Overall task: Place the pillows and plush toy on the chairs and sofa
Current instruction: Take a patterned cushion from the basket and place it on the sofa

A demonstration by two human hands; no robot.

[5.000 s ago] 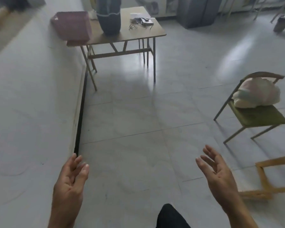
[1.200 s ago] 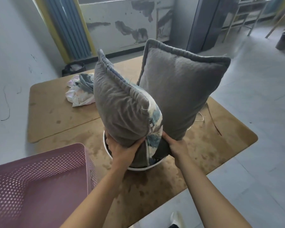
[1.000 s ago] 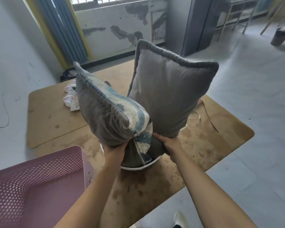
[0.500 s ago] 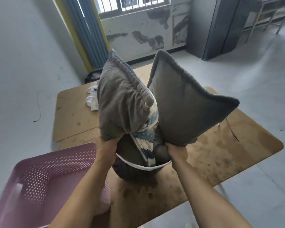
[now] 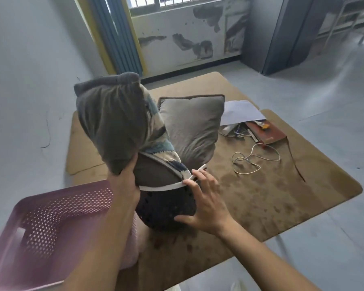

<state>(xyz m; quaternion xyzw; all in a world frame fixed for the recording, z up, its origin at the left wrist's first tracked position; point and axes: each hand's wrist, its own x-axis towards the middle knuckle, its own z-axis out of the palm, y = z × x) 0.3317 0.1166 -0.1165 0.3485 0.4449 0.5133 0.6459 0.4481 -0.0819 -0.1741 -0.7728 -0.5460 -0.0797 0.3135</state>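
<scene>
1. So half a second ago both hands were down in the dark perforated basket (image 5: 166, 208), each gripping a pillow. Now the right hand (image 5: 204, 203) has let its pillow go and lies spread flat on the basket's side, fingertips up on the white rim, holding nothing.
2. The left hand (image 5: 125, 179) is clenched on the bottom corner of the patterned gray pillow (image 5: 111, 122), which has come up so most of it stands above the basket rim.
3. The plain gray pillow (image 5: 192, 127) has dropped back and sits upright in the far side of the basket (its lower end is hidden).
4. My read: it's one pillow at a time now, right hand pinning the basket to the counter (image 5: 261, 196) so it doesn't lift along.
5. The pink crate (image 5: 51, 223) sits just left of the basket. No chair or sofa in view, so nothing from this basket is placed yet.
</scene>
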